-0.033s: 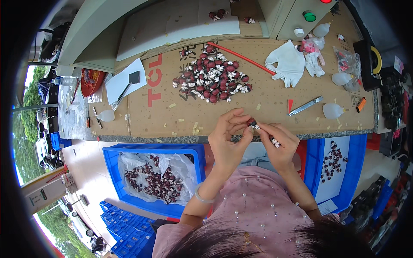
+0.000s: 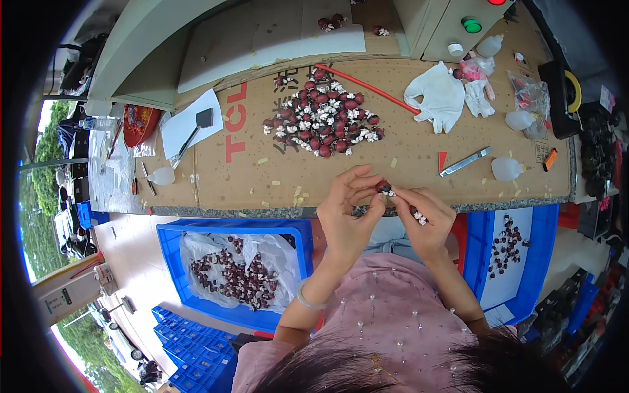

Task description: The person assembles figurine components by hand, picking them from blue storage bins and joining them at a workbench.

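Note:
Just over the bench's front edge, my left hand [image 2: 352, 208] pinches a small round dark red and white piece [image 2: 383, 187] between thumb and finger. From the other side, the fingertips of my right hand [image 2: 424, 219] close on its white end. Against the right hand's fingers rests a second small white piece [image 2: 420, 217]; the rest of it is hidden. Beyond both hands, a heap of similar dark red and white pieces [image 2: 321, 114] lies on the cardboard-covered bench [image 2: 242, 177].
A blue crate [image 2: 301, 252] with many such pieces stands below left, another blue crate [image 2: 547, 245] below right. On the bench lie a red stick [image 2: 367, 88], white glove [image 2: 436, 95], metal-bladed tool [image 2: 466, 161], plastic bottle [image 2: 506, 169] and red bowl [image 2: 139, 128].

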A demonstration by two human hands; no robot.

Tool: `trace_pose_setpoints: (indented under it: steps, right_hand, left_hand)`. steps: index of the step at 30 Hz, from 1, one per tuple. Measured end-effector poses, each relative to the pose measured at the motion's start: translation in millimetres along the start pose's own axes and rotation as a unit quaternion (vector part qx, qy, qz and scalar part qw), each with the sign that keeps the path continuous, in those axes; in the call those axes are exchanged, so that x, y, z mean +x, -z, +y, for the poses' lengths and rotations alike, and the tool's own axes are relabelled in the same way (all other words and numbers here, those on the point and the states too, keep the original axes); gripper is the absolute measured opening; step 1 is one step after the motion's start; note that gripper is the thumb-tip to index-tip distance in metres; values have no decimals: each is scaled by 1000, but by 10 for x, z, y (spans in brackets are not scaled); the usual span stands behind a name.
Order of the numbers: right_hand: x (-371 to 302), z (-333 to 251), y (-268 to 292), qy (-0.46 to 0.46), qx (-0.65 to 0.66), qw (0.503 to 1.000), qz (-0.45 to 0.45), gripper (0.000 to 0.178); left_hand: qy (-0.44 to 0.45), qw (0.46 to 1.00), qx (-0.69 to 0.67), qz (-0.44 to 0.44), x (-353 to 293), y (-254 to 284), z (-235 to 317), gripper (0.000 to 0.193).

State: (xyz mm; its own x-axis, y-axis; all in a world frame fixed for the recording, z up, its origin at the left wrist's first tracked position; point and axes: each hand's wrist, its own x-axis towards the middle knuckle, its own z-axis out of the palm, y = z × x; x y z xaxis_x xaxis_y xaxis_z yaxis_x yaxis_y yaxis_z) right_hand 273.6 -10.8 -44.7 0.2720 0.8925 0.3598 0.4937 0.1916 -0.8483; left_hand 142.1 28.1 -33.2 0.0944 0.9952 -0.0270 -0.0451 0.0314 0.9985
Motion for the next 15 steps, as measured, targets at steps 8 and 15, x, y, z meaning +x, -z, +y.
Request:
trace_pose_setpoints:
  steps: [8,15]
  right_hand:
    - [26,-36,8,6,-1,1000,-7,23]
    - [22,-32,22,10,-2,1000,2,20]
  left_hand:
    - [3,1000,-5,-5,-4,20,-29,44]
    - [1,1000,-17,-14,9,20,-31,44]
